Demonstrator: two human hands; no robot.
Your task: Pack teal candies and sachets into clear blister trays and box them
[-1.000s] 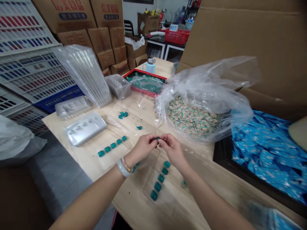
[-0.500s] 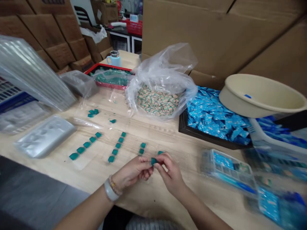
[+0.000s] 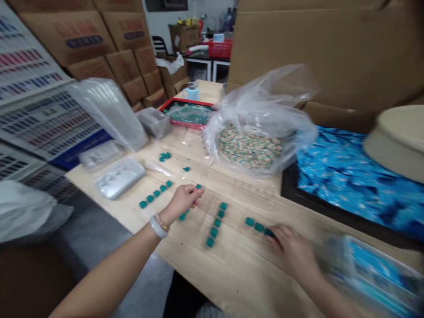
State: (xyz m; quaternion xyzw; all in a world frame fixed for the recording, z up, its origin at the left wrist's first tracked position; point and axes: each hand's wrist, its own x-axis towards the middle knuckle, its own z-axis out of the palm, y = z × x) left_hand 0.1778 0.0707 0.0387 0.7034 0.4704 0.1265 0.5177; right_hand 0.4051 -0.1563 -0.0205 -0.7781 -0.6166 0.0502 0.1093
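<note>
Green pieces (image 3: 217, 223), rowed seemingly to stay separate; left hand (image 3: 183, 202) curled, right hand (image 3: 289, 245) at an end piece (image 3: 268, 232), either grip unclear.

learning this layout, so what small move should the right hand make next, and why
Probably ease the right hand off the green piece at its fingertips: that piece appears to line up with the two green pieces beside it, much like the neighbouring row of five. The hand is blurred, so whether it grips the piece is unclear.
</note>
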